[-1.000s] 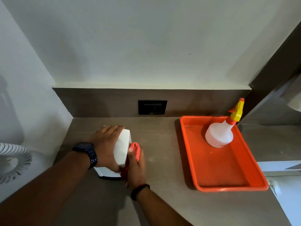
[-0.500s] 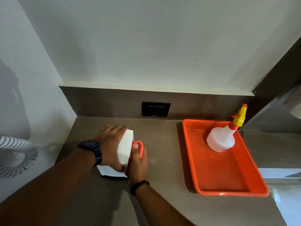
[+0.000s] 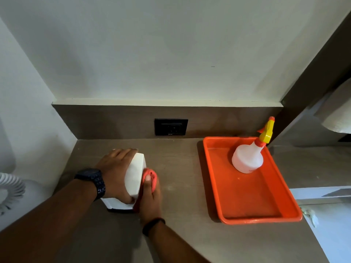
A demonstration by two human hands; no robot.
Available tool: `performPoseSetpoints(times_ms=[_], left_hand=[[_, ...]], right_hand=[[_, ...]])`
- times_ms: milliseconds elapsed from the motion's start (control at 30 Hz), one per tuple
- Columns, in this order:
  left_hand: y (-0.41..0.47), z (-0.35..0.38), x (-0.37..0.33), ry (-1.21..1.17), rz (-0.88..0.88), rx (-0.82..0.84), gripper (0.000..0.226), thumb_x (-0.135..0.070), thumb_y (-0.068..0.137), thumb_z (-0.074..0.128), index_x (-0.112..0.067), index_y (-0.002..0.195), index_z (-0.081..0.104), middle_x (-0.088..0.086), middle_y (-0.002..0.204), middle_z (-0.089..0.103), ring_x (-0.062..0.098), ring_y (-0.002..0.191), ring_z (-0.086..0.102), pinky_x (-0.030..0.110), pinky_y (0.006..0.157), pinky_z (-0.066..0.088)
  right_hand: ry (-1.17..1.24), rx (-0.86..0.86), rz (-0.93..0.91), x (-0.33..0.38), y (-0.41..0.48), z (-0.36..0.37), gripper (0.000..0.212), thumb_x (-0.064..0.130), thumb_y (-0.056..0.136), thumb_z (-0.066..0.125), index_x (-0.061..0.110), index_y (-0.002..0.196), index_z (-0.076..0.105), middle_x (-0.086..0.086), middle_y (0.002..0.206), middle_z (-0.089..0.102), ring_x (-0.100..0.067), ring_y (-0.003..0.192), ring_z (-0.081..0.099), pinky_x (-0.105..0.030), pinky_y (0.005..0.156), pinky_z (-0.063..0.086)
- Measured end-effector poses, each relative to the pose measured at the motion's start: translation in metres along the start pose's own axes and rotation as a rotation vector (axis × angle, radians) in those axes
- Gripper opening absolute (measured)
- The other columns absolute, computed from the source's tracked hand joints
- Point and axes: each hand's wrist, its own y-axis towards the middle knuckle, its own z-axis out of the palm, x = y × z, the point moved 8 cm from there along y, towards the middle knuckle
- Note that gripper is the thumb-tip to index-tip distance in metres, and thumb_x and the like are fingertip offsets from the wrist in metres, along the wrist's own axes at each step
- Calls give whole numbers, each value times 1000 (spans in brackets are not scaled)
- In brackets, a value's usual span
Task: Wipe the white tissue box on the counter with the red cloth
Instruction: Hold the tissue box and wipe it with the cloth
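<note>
Grey-brown counter [image 3: 180,186] carries the white tissue box [image 3: 133,175], left of the orange tray [image 3: 252,219] holding a spray bottle [image 3: 247,160]. Left hand [image 3: 115,173] wraps the box; right hand [image 3: 152,198], fingers closed, presses the red cloth [image 3: 151,175] against its right side.
</note>
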Motion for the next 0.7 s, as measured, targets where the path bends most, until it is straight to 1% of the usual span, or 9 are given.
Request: performPoseSetpoints(times_ms=[100,167,267,333,367,433,500,633,700], left_hand=[[0,-2,0,-29,11,13,142,-79,27,64,-20,144,10,2,149,29,26,134,26,43,111,26],[0,-3,1,-25,23,-3,139,-78,28,66,-18,143,15,4,146,35,26,131,31,43,110,29],[1,-1,2,-7,28,-41,137,-78,24,65,-19,139,21,3,139,43,25,124,40,43,105,36],[2,1,4,-1,1,-44,139,-79,20,64,-21,139,20,3,138,43,27,124,39,44,103,37],[2,2,4,7,-5,-38,141,-79,20,63,-21,140,18,2,140,42,27,125,37,44,103,36],[3,2,5,15,-10,-28,142,-80,19,62,-22,141,15,2,142,39,27,127,34,43,105,34],[2,2,5,19,-14,-27,143,-80,19,61,-24,140,12,1,143,38,26,128,33,42,106,33],[3,-1,1,-5,19,-38,140,-84,23,60,-22,141,16,1,145,36,24,129,34,42,111,27],[4,-2,-3,11,65,-23,134,-83,27,61,-24,139,20,0,142,38,22,127,36,43,111,29]], right_hand=[[111,-52,0,-4,-16,1,53,66,85,51,34,126,62,3,128,69,-16,121,64,-50,105,51],[91,-72,-46,7,-8,4,51,69,82,48,41,123,62,10,126,69,-10,120,63,-44,105,52],[-5,-65,-96,31,17,5,40,63,85,43,43,113,63,11,122,68,-9,118,62,-38,107,49],[-72,-74,-78,34,36,2,16,52,93,47,47,97,61,13,110,67,-14,116,61,-36,106,47],[-90,-74,-49,33,42,2,13,46,97,49,47,92,60,18,101,65,-16,114,61,-34,102,46],[-64,-90,36,25,43,-1,13,45,100,48,43,96,60,23,95,60,-18,113,59,-31,98,42],[-39,-122,90,16,34,-1,11,49,98,47,45,97,58,18,100,61,-16,112,58,-32,100,42],[-16,-125,-11,30,7,4,23,69,76,43,57,87,60,11,103,69,-14,102,65,-46,94,55],[-61,-137,-110,51,10,7,29,67,78,45,48,91,63,8,98,70,-13,97,66,-43,92,55]])
